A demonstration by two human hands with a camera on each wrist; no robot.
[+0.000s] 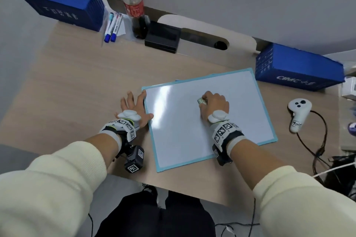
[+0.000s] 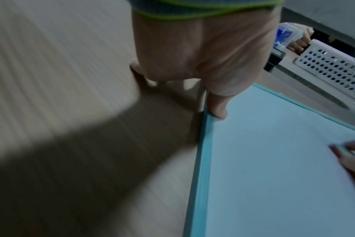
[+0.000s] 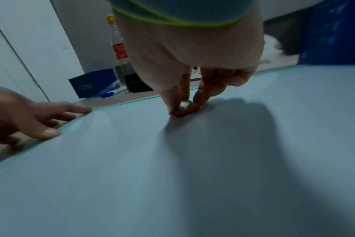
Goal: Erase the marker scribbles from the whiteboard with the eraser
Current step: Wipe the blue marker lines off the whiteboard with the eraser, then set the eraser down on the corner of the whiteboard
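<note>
A whiteboard [image 1: 183,127] with a teal frame lies flat on the wooden desk; its surface [image 3: 132,160] shows no marks that I can make out. My right hand [image 1: 213,105] pinches a small eraser [image 1: 201,100] between thumb and fingers and holds it flat on the board near the middle. In the right wrist view the eraser [image 3: 186,109] has a red base and a pale top. My left hand [image 1: 134,107] lies flat with spread fingers on the desk at the board's left edge. Its thumb [image 2: 218,106] rests on the teal frame [image 2: 201,160].
At the desk's back stand a cola bottle [image 1: 134,5], two blue markers [image 1: 113,28], a black box [image 1: 163,37] and a blue box [image 1: 59,2]. Another blue box [image 1: 298,67] sits right of the board, with a white controller [image 1: 298,114] and its black cable nearby.
</note>
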